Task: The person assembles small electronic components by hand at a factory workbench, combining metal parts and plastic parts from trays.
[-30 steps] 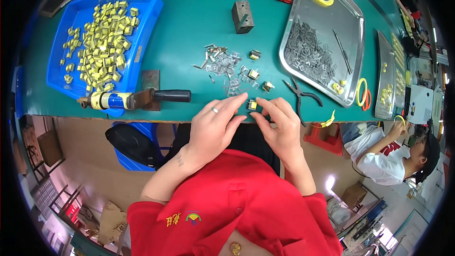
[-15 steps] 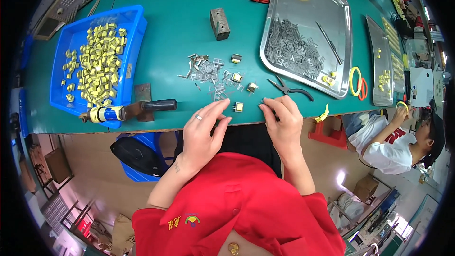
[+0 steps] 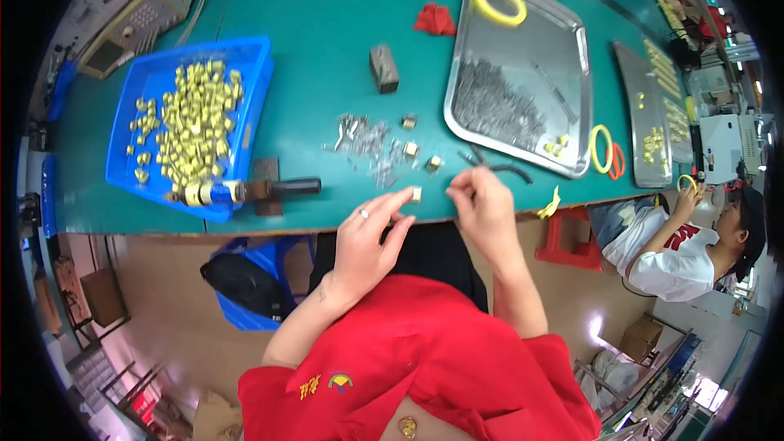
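Observation:
My left hand [image 3: 371, 234], with a ring on one finger, is open near the table's front edge. Its fingers stretch forward, the thumb stands apart, and the fingertips meet the left side of a small yellow-wrapped coil component [image 3: 416, 195]. My right hand [image 3: 483, 206] is to the right of that component, thumb and forefinger pinched together; anything between them is too small to make out. Ahead lie several similar components [image 3: 411, 149] and a loose pile of small metal pieces [image 3: 361, 137]. Dark-handled pliers [image 3: 505, 170] lie beyond my right hand, partly hidden by it.
A blue bin [image 3: 260, 82] of yellow components stands left, with a black-handled tool [image 3: 282, 188] beside it. A metal block [image 3: 384, 69] and red cloth [image 3: 435, 20] lie farther back. Right: a steel tray [image 3: 563, 41] with grey pieces, yellow tape roll [image 3: 602, 147], and a co-worker [image 3: 670, 237].
The whole view has shifted, with the table lower in the picture and somewhat blurred. My left fingertips have closed the gap to the coil component. My right hand stays nearly in place, fingers more curled.

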A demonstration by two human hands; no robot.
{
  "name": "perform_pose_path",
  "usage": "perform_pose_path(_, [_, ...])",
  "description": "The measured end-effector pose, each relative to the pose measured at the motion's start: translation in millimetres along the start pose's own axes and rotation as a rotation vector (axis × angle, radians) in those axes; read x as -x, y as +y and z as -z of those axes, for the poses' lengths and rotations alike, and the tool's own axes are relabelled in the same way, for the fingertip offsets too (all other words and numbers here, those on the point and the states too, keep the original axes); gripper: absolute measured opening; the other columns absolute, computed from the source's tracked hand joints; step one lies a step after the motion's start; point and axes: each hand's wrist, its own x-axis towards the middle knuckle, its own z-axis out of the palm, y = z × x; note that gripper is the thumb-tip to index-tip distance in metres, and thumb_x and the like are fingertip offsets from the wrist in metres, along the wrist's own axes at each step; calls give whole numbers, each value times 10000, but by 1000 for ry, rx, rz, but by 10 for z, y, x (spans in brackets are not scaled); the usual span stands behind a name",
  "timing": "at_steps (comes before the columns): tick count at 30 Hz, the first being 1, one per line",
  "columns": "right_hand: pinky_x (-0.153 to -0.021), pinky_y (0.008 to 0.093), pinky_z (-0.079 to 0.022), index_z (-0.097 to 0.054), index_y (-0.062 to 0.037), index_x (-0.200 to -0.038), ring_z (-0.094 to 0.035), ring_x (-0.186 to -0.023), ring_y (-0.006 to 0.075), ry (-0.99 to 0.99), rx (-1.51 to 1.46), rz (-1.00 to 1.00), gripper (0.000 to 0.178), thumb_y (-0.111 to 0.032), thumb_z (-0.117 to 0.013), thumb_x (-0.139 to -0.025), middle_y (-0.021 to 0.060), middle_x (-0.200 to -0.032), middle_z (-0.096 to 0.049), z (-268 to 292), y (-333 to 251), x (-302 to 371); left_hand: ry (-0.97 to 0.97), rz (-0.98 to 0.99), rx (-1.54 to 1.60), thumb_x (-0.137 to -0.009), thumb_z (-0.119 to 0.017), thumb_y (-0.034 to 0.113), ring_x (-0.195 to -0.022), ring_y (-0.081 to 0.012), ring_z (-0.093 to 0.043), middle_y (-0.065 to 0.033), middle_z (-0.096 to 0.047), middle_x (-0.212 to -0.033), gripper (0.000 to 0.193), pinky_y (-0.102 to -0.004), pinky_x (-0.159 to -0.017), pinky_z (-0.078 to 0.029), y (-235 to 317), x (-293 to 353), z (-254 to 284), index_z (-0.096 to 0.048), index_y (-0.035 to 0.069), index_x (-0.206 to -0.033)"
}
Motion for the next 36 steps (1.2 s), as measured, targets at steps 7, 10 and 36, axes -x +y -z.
perform_pose_path(7, [-698, 242, -516, -662, 11, -935, -631, -793, 108, -237, -518, -68, 77, 13, -697, -867, 68, -909, -663, 123, -217, 192, -91, 434, 620, -891, -669, -45, -892, -71, -603, -30, -646, -973, 363, -192, -735, -493, -7, 120, -53, -601, -31, -1248])
perform_pose_path(10, [-603, 263, -473, -658, 18, -953, -580, -654, 133, -152, -476, 80, 99, 15, -686, -859, 87, -860, -641, 93, -283, 247, -88, 401, 746, -902, -669, -28, -842, -41, -594, -22, -643, -954, 358, -161, -639, -469, -31, 122, -98, -597, -35, -1253])
perform_pose_path(36, [-578, 275, -498, -671, 2, -1020, -634, -729, 177, -77, -223, 111, 253, 77, -716, -782, 97, -911, -631, 41, -81, 150, 14, -147, -135, -759, -765, 13, -827, -195, -612, -69, -700, -1093, 572, -304, -731, -493, -137, -156, -2, -573, 36, -1297])
